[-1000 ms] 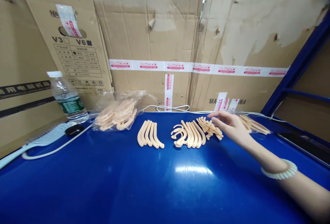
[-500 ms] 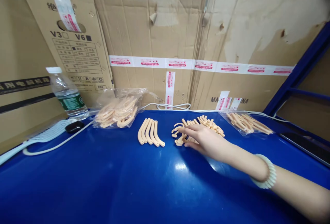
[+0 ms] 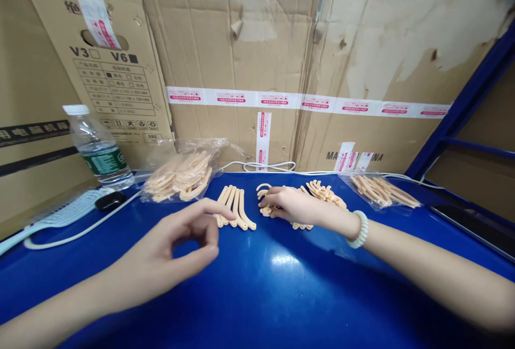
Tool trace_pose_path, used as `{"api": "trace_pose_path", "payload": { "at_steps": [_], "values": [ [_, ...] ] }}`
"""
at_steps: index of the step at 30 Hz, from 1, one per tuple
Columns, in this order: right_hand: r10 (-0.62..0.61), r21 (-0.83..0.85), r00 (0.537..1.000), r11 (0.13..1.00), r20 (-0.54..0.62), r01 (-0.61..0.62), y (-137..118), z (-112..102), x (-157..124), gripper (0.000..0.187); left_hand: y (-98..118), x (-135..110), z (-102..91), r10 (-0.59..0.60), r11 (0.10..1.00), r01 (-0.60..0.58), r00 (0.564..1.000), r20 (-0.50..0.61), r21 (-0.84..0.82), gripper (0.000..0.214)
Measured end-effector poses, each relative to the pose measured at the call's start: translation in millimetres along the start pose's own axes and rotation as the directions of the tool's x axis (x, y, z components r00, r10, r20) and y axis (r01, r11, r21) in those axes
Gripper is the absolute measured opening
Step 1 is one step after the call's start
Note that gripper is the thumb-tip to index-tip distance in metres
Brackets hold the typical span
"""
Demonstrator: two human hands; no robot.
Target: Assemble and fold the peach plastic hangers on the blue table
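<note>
My left hand (image 3: 177,255) hovers over the front left of the blue table, holding nothing, its thumb and fingers apart. Its index finger reaches in front of a row of long, curved, beige plastic strips (image 3: 242,210). My right hand (image 3: 292,205), wearing a pale coiled band on the wrist, is closed down over small hooked beige pieces (image 3: 264,210) on the table. Its fingers partly hide them. More beige strips (image 3: 301,226) lie partly under this hand. Just beyond it sits a pile of small curved beige pieces (image 3: 326,193).
Clear bags of beige parts lie at back left (image 3: 181,175) and back right (image 3: 380,191). A water bottle (image 3: 102,150), a pale blue hairbrush (image 3: 66,209) and a black case (image 3: 110,201) are at left, a phone (image 3: 475,231) at right. Cardboard (image 3: 241,59) walls the back.
My left hand has come into view from the lower left. My right hand has shifted left, and the small hooked pieces under its fingers have slid left with it.
</note>
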State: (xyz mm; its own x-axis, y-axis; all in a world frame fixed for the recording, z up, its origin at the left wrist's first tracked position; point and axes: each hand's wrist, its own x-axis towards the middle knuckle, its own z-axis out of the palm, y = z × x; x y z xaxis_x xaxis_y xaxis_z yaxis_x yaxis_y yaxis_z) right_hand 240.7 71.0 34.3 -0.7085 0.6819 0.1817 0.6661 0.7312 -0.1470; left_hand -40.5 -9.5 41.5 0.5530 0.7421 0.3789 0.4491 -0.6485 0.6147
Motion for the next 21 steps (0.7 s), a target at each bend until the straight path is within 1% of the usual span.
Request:
{"api": "trace_pose_path", "payload": {
  "at_steps": [1,2,4,6,8,10,12,14,18,21],
  "values": [
    [0.014,-0.001,1.000,1.000,-0.026,-0.014,2,-4,-1,0.026,-3,10,0.5,0.026,0.998,-0.030,0.997,0.066,0.058,0.027],
    [0.032,-0.004,0.998,0.999,-0.057,-0.032,3,-9,-3,0.027,-8,16,2.0,0.032,0.985,-0.043,0.997,0.070,0.164,0.026],
    [0.069,-0.010,0.992,0.997,-0.107,-0.071,4,-17,-15,0.027,-19,21,8.6,0.061,0.932,-0.087,0.995,0.085,0.352,0.029],
    [0.102,-0.034,0.990,0.994,-0.098,-0.106,0,-19,-31,0.032,-29,18,19.3,0.059,0.867,-0.089,0.995,0.076,0.490,0.041],
    [0.143,-0.107,0.988,0.983,-0.054,-0.148,-5,-13,-48,0.042,-33,14,31.5,0.047,0.817,-0.089,0.995,0.087,0.570,0.058],
    [0.195,-0.228,0.979,0.953,-0.052,-0.201,-11,-2,-62,0.049,-33,12,42.3,0.029,0.794,-0.106,0.990,0.137,0.599,0.067],
    [0.230,-0.328,0.971,0.914,-0.069,-0.240,-13,10,-69,0.048,-30,14,50.0,0.002,0.791,-0.121,0.981,0.195,0.600,0.071],
    [0.233,-0.382,0.970,0.892,-0.070,-0.242,-10,20,-70,0.045,-30,17,54.2,-0.023,0.794,-0.119,0.974,0.224,0.597,0.074],
    [0.174,-0.420,0.982,0.887,-0.079,-0.191,4,27,-60,0.041,-41,30,51.8,-0.025,0.813,-0.126,0.968,0.250,0.569,0.074],
    [0.146,-0.409,0.985,0.896,-0.093,-0.172,14,22,-53,0.041,-52,42,42.5,-0.024,0.838,-0.163,0.942,0.334,0.521,0.073]
  ]
}}
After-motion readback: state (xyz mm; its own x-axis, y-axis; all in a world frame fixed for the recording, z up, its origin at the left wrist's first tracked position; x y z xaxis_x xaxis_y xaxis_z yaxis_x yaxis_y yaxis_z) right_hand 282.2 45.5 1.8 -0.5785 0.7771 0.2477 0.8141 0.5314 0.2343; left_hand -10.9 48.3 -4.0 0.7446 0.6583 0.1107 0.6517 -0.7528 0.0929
